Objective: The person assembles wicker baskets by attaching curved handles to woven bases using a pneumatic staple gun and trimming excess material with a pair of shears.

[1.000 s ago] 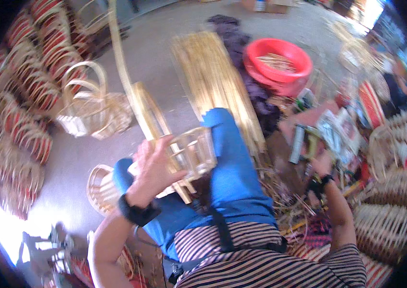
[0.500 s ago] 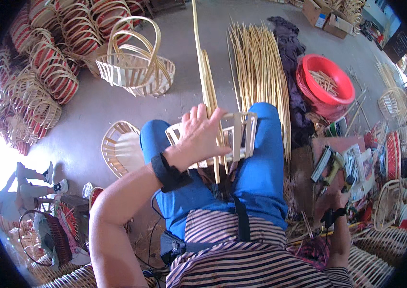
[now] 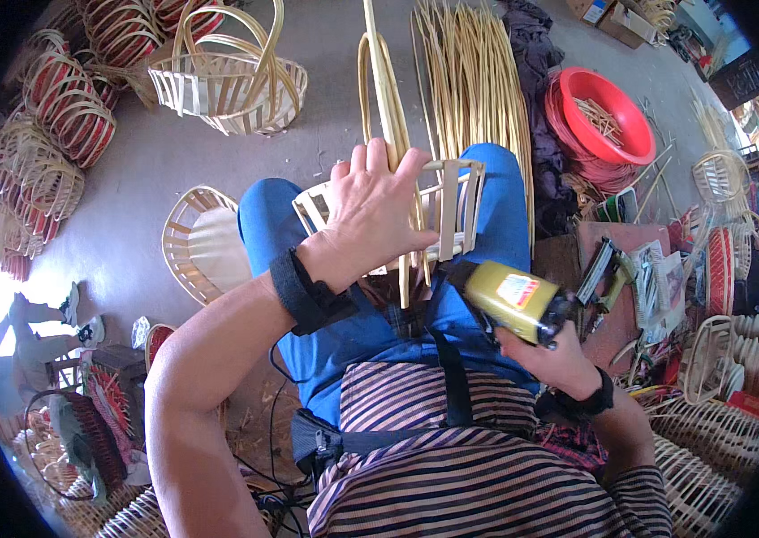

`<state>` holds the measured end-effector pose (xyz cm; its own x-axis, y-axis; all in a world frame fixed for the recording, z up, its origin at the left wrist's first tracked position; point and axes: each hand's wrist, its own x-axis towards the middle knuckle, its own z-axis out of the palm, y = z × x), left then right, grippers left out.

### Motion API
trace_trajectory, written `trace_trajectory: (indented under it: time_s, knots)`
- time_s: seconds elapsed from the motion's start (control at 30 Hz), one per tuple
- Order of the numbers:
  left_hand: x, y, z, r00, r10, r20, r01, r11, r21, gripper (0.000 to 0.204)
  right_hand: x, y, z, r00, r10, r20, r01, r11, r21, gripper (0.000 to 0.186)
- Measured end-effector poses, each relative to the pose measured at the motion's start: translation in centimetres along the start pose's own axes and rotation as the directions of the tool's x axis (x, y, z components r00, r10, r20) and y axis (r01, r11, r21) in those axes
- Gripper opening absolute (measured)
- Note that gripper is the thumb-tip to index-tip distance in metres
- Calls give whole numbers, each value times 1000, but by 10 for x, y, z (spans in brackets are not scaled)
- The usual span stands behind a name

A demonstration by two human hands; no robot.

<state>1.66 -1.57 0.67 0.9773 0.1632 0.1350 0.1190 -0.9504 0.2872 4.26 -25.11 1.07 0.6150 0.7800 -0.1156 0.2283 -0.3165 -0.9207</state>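
Observation:
My left hand reaches over a small slatted wooden basket across my lap. Its fingers are closed round long pale wooden strips, pressing them at the basket's rim. Their ends stick out below the hand; part of the basket is hidden under it. My right hand grips a yellow power tool with black ends, above my right thigh. The tool's front end is close to the basket's near right side, and motion blur leaves its exact kind unclear.
A bundle of long strips lies ahead beside dark cloth. A red basin holds short sticks. Hand tools lie on a reddish board at right. A handled basket stands ahead left, a shallow basket by my left knee; stacked baskets line the left.
My right hand has come from the board on the right to my lap, now holding the yellow power tool. My left hand stays on the strips and basket; the view has shifted slightly.

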Motion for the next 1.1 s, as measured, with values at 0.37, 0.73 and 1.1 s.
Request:
trace_trajectory:
  time_s: [0.37, 0.73, 1.1]
  knots:
    - [1, 6, -1, 999, -34, -8, 34, 999, 6, 70, 11, 3, 8, 998, -37, 48, 41, 995, -89, 25]
    - [10, -16, 3, 911, 101, -400, -159, 981, -115, 61, 4, 1, 8, 976, -191, -108, 178, 976, -122, 24]
    - [19, -13, 9, 887, -6, -462, -110, 968, -224, 30, 8, 1, 9, 997, -33, -76, 36, 999, 39, 24]
